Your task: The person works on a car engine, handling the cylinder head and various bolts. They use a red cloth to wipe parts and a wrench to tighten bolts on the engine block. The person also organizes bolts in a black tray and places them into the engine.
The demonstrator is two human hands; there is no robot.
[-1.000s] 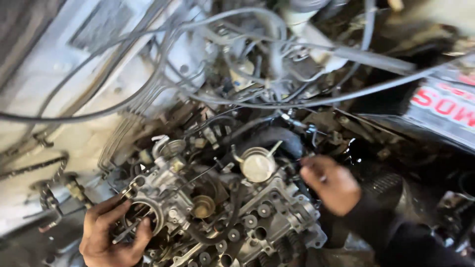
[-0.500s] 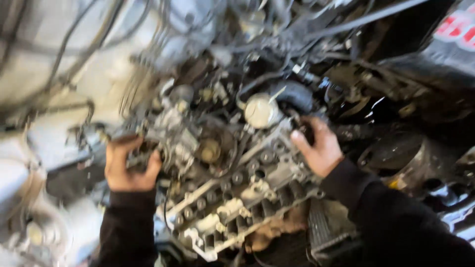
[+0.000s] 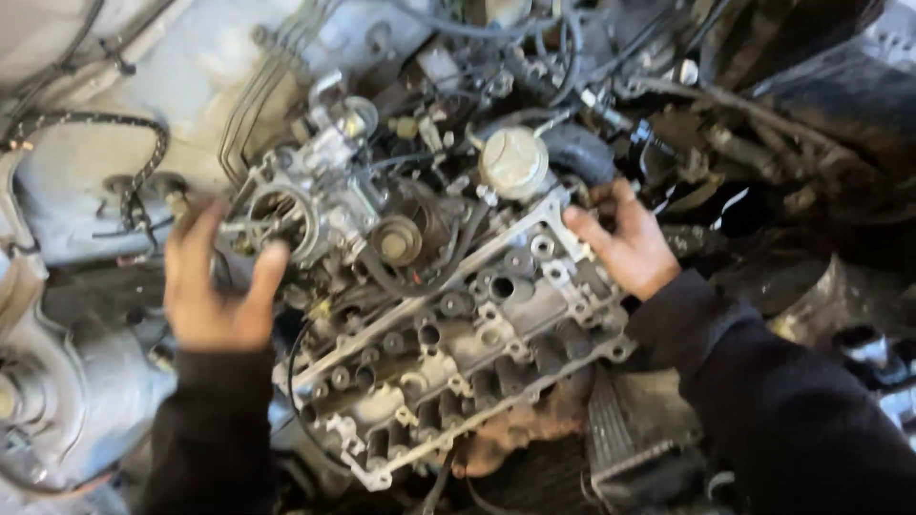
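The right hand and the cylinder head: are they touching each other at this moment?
Touching. The head view shows the right hand gripping the upper right edge of the cylinder head, with its fingers lying on the metal rim and no gap visible.
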